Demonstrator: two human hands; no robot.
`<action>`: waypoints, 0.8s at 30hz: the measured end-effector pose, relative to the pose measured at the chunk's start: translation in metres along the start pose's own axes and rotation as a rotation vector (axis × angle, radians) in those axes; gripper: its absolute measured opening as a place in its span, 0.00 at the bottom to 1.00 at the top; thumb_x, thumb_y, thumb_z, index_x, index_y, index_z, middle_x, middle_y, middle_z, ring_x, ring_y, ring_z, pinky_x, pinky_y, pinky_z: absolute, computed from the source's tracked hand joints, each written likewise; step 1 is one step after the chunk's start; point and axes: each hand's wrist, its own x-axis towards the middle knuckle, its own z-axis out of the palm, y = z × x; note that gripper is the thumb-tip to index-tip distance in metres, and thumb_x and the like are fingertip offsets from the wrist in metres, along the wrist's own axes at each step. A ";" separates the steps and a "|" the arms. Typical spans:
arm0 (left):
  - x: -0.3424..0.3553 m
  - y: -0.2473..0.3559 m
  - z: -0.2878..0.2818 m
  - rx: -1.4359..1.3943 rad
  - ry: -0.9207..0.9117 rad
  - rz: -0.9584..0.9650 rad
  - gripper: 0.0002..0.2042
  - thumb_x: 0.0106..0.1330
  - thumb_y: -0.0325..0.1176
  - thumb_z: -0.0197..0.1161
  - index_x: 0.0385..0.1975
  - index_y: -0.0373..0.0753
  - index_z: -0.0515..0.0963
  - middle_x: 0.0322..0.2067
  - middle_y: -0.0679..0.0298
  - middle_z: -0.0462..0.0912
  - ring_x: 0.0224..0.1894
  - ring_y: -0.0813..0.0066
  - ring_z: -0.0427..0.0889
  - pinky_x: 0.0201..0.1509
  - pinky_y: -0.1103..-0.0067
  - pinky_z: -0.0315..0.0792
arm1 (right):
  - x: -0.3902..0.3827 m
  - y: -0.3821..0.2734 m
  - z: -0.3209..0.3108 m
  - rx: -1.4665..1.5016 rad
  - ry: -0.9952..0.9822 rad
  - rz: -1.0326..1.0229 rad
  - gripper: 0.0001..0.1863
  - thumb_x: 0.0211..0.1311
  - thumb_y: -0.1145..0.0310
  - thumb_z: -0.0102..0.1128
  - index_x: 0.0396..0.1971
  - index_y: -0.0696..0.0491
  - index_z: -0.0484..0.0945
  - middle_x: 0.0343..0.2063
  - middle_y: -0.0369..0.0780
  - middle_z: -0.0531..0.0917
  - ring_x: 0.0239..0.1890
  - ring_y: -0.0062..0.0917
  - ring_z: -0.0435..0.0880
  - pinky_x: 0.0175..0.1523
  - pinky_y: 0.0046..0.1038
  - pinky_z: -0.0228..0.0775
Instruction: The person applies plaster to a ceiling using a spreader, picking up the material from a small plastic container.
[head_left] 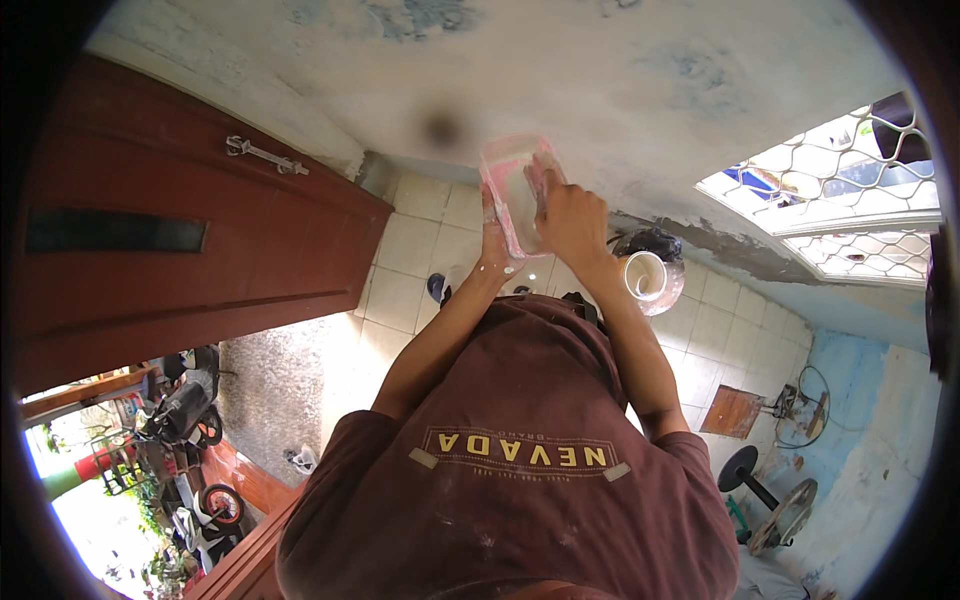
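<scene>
A pink, see-through rectangular tub (508, 240) smeared with whitish paste is held up in front of me, close to the wall. My left hand (497, 245) is closed on its left side and near end, with white smears on the skin. Over the tub's right side, my right hand (575, 220) is closed with its fingers pointing into it. A small greyish edge shows by those fingers, but the thing they grip is mostly hidden. Whitish paste (520, 195) coats the inside of the tub.
Ahead stands a patchy whitish wall (600, 90). A brown door (170, 270) is at left, a grilled window (830, 190) at right. On the tiled floor (410, 235) stands a white bucket (645, 276). A fan (803, 405) is at far right; motorbikes (195, 400) stand outside.
</scene>
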 end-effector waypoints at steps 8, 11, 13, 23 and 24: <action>0.005 0.031 -0.004 -0.046 -0.041 0.033 0.43 0.68 0.72 0.43 0.75 0.48 0.54 0.71 0.59 0.64 0.71 0.58 0.67 0.74 0.58 0.65 | 0.016 -0.029 -0.027 0.040 0.045 0.046 0.12 0.58 0.71 0.58 0.42 0.57 0.74 0.22 0.50 0.84 0.26 0.48 0.86 0.32 0.48 0.78; 0.003 0.047 -0.019 -0.033 -0.023 0.006 0.43 0.68 0.72 0.43 0.75 0.47 0.54 0.71 0.59 0.64 0.71 0.59 0.67 0.74 0.58 0.65 | 0.023 -0.032 0.018 -0.021 0.005 -0.012 0.11 0.59 0.71 0.57 0.40 0.56 0.73 0.21 0.50 0.84 0.26 0.48 0.86 0.31 0.49 0.77; -0.004 0.067 -0.024 -0.040 -0.044 0.002 0.43 0.68 0.72 0.44 0.75 0.46 0.54 0.71 0.59 0.64 0.70 0.60 0.68 0.74 0.58 0.64 | 0.028 -0.052 0.013 0.006 -0.012 -0.003 0.11 0.58 0.71 0.58 0.40 0.56 0.73 0.21 0.50 0.84 0.26 0.48 0.86 0.31 0.49 0.77; -0.009 0.132 -0.039 -0.055 -0.042 0.025 0.41 0.72 0.70 0.40 0.75 0.47 0.55 0.70 0.60 0.65 0.71 0.60 0.68 0.74 0.59 0.65 | 0.072 -0.116 0.051 -0.037 0.057 -0.014 0.22 0.60 0.67 0.58 0.55 0.55 0.76 0.18 0.49 0.83 0.21 0.46 0.85 0.28 0.46 0.77; -0.009 0.138 -0.045 -0.058 -0.032 0.022 0.41 0.72 0.70 0.39 0.75 0.47 0.55 0.71 0.60 0.65 0.71 0.60 0.67 0.74 0.59 0.65 | 0.072 -0.123 0.058 -0.030 0.054 -0.023 0.21 0.60 0.67 0.58 0.54 0.55 0.76 0.18 0.49 0.83 0.21 0.46 0.85 0.27 0.45 0.77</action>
